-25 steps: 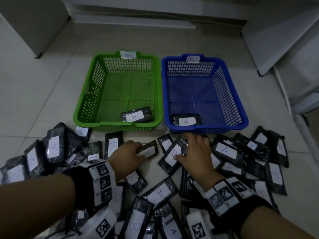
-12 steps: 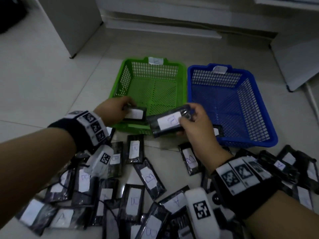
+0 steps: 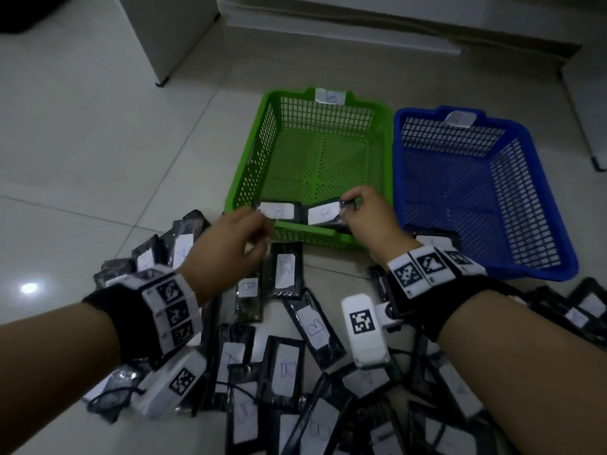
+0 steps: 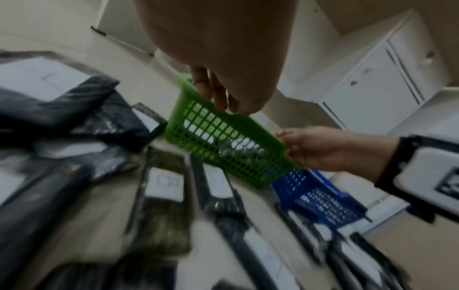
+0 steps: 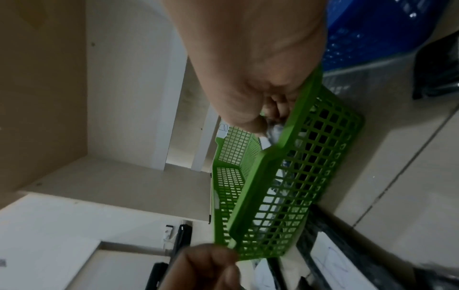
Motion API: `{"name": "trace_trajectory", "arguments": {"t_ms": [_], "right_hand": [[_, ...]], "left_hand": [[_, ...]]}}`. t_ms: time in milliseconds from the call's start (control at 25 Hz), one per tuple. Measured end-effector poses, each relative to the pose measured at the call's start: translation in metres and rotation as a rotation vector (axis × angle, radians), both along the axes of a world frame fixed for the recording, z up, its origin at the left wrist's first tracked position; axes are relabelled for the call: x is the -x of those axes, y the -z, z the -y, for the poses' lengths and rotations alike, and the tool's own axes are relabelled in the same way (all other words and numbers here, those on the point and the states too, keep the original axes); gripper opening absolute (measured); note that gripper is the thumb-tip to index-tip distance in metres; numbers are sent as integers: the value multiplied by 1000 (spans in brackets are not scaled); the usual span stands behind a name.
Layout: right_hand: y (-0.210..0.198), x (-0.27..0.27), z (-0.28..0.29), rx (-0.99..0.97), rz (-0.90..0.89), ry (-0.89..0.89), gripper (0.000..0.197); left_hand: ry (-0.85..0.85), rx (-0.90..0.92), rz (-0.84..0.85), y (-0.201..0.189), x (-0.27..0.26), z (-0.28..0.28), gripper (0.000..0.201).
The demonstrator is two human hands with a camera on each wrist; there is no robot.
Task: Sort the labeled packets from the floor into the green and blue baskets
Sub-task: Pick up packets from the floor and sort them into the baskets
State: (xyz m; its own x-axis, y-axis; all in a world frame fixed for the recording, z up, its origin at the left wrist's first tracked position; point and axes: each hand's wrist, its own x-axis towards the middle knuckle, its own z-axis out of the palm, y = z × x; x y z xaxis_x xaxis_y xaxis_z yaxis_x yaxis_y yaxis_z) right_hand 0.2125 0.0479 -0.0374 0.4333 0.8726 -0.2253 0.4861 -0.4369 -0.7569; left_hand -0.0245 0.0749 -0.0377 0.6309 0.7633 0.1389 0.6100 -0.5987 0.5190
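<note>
Down on the tiled floor [image 3: 98,159]: two baskets side by side, walls touching, green basket [image 3: 249,165] to the left, blue basket [image 3: 532,205] to the right. One paper tag on the far rim of each; reads B on the green one in the right wrist view, too blurred to read on the blue.

Just inside the near wall of the green basket, two black packets with white labels, end to end. Pinches the right-hand packet [image 3: 323,214] at its right end between thumb and fingertips of the right hand [image 3: 371,215], tilted, lower edge down behind the rim. Hovers the left hand [image 3: 230,244] just beside the left-hand packet [image 3: 277,210], fingers loosely curled and gripping nothing, hanging over the green rim in the left wrist view.

One more packet [image 3: 430,239] in the near corner of the blue basket, half hidden behind the right wrist.

Well over a dozen loose packets [image 3: 284,270] heaped on the floor in front of both baskets, overlapping, too many and too hidden for an exact count; B readable on several, A on one.
</note>
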Motion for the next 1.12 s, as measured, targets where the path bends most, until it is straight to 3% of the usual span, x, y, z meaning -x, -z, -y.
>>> {"name": "trace_trajectory", "arguments": {"t_ms": [120,280,400,520,600,760,920,1040,1120], "right_hand": [[3,5,13,4,155,-103,23],[-4,37,70,-297,192,61,20],[17,66,107,-57,92,-40,16],[43,82,123,324,304,-316,51],[48,84,125,395,325,-310,52],[38,67,117,433,123,-252,33],[3,47,107,327,-61,-149,18],[-27,39,100,191,-210,-68,10],[-44,30,89,39,-204,-48,6]], "left_hand": [[33,124,-179,30,19,16,18],[-70,185,-418,46,13,12,64],[-62,186,-536,48,10,9,83],[-34,201,-560,45,12,7,90],[-42,289,-470,37,12,5,72],[-75,525,-242,6,16,1,31],[-161,729,77,-17,18,2,18],[-214,753,328,-34,11,5,18],[-272,717,551,-42,0,1,15]]}}
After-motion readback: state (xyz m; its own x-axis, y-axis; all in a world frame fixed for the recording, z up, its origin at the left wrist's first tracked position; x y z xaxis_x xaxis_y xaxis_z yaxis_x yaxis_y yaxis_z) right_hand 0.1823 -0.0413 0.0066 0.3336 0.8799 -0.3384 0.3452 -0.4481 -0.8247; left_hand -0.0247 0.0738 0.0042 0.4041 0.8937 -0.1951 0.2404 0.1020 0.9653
